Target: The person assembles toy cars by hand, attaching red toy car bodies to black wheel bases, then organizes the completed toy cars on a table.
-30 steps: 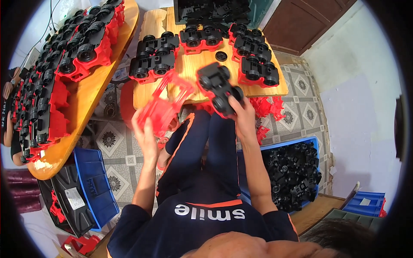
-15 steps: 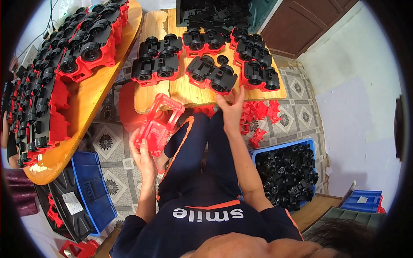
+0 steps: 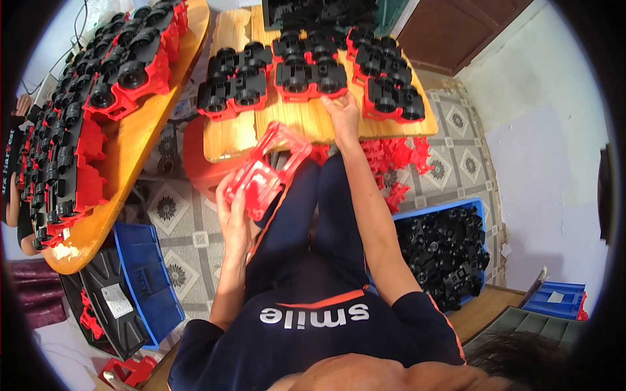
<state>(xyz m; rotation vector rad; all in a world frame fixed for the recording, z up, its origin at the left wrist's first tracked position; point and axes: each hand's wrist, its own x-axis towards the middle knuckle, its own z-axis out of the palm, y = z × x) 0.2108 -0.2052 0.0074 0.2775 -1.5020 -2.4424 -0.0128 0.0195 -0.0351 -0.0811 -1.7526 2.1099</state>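
My left hand [image 3: 237, 212] is closed on the lower end of a bare red plastic toy vehicle body [image 3: 264, 176], an open frame tilted above my left thigh. At the small wooden table, my right hand [image 3: 343, 114] grips the near right edge of an upturned toy car [image 3: 309, 81]. This car has a red body, a black underside and black wheels. It sits squarely against the car behind it in the middle row. More upturned cars stand in a left row [image 3: 235, 90] and a right row [image 3: 391, 98].
A long table [image 3: 150, 150] at left carries many upturned toy cars [image 3: 98, 111]. Beside my right leg stands a blue crate [image 3: 486, 228] of black parts. Red bodies [image 3: 407, 154] lie under the small table. A dark bin [image 3: 319, 14] of black parts sits behind it.
The middle toy car, angled before, now stands straight and farther back, with my right hand moved forward to it. The loose wheel beside it is out of sight. My left hand shifted right with the red body.
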